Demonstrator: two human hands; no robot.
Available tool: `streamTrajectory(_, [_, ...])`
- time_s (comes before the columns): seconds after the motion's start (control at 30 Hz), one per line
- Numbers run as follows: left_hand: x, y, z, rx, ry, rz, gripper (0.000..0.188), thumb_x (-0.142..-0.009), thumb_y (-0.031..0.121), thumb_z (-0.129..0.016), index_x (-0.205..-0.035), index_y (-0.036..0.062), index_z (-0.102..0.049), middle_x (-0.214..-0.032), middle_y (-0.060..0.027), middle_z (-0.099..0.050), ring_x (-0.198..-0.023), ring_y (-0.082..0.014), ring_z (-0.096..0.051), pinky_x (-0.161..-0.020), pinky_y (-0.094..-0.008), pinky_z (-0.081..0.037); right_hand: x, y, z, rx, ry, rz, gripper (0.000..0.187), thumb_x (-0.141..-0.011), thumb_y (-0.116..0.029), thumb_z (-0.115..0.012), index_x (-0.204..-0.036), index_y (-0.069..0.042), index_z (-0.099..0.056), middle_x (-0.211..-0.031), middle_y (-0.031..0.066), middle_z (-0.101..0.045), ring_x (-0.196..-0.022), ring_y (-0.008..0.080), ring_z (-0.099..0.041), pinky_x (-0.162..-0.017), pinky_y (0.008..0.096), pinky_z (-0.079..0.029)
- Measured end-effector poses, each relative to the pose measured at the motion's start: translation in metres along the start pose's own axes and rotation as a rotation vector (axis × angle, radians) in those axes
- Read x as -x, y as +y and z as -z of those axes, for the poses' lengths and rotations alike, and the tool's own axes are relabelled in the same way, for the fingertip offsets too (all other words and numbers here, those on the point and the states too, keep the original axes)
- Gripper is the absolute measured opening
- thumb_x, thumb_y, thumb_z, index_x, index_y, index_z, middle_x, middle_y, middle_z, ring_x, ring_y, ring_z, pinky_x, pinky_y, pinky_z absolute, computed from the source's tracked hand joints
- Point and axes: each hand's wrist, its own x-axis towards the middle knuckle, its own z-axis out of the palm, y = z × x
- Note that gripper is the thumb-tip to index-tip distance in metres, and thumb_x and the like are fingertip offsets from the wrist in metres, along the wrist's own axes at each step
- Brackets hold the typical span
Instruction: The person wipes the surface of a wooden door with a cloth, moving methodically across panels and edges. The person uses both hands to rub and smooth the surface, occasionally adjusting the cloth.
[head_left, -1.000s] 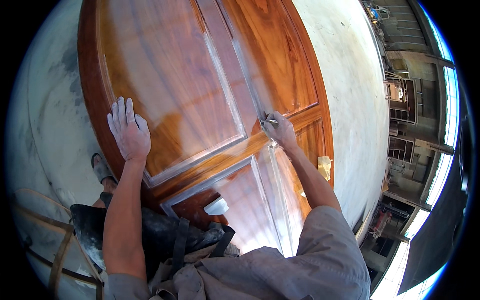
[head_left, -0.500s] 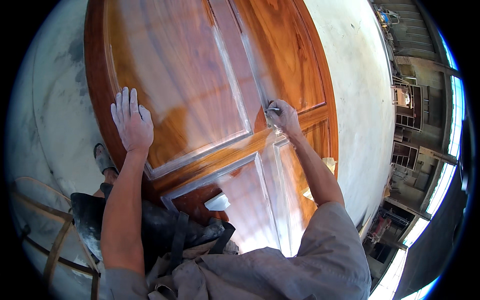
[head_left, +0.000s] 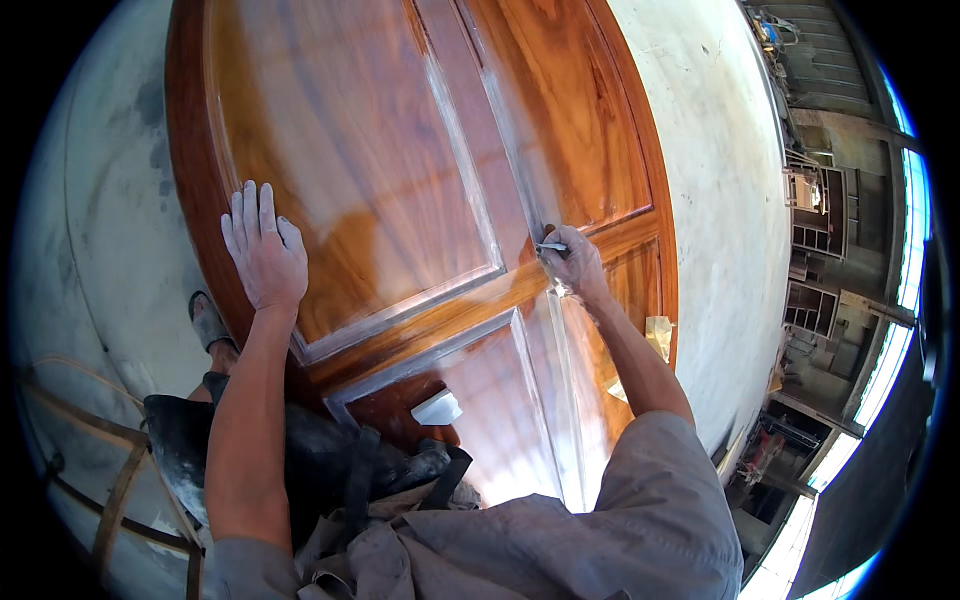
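A glossy reddish-brown panelled wooden door (head_left: 390,130) lies before me, with whitish dust along its mouldings and over parts of its panels. My left hand (head_left: 266,262), its fingers dusted white, rests flat on the door's left edge with the fingers stretched out. My right hand (head_left: 578,268) is closed around a small folded piece of sandpaper (head_left: 550,246), pressed near the lower end of the central moulding, by the cross rail. Only a pale edge of that piece shows between the fingers; the rest is hidden in the grip.
A loose folded white piece of paper (head_left: 437,407) lies on the lower left panel. Yellowish paper scraps (head_left: 658,336) sit at the door's right edge. A wooden frame (head_left: 120,490) stands at lower left, near a person's sandalled foot (head_left: 209,322). Shelving (head_left: 815,310) lines the far right.
My right hand has slid a short way toward me along the central moulding, still gripping the sandpaper. My left hand stays almost in place on the door's edge.
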Motion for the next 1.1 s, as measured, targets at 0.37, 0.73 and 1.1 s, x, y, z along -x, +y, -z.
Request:
streamTrajectory(0.37, [-0.003,0.003,0.000,0.016,0.005,-0.008,0.059,-0.099,0.012,-0.058,-0.157,0.0098,-0.046,-0.165,-0.0119,-0.043,-0.155,-0.0319,-0.035,-0.129,-0.0531,-0.024,-0.028,-0.002,-0.021,0.044,0.251,0.072,0.012,-0.083,-0.003,-0.079,-0.089,-0.003,-0.068,-0.089,0.0178,-0.066,-0.086,0.0363,-0.066,-0.078,0.0444,-0.054])
streamTrajectory(0.73, [-0.004,0.006,0.007,-0.002,-0.059,-0.006,0.060,-0.099,0.015,-0.058,-0.157,0.0078,-0.045,-0.165,-0.0143,-0.042,-0.156,-0.0329,-0.033,-0.130,-0.0532,-0.020,-0.087,-0.020,-0.033,0.061,0.313,0.057,0.013,-0.088,-0.015,-0.076,-0.090,-0.003,-0.071,-0.093,0.0181,-0.068,-0.088,0.0382,-0.067,-0.076,0.0459,-0.054])
streamTrajectory(1.1, [-0.003,0.005,0.006,0.030,-0.058,0.004,0.061,-0.096,0.014,-0.059,-0.155,0.0057,-0.047,-0.164,-0.0155,-0.042,-0.156,-0.0339,-0.033,-0.130,-0.0541,-0.021,-0.192,-0.053,-0.044,0.055,0.336,0.039,0.016,-0.090,-0.019,-0.074,-0.088,-0.004,-0.073,-0.095,0.0178,-0.070,-0.085,0.0369,-0.070,-0.077,0.0466,-0.056])
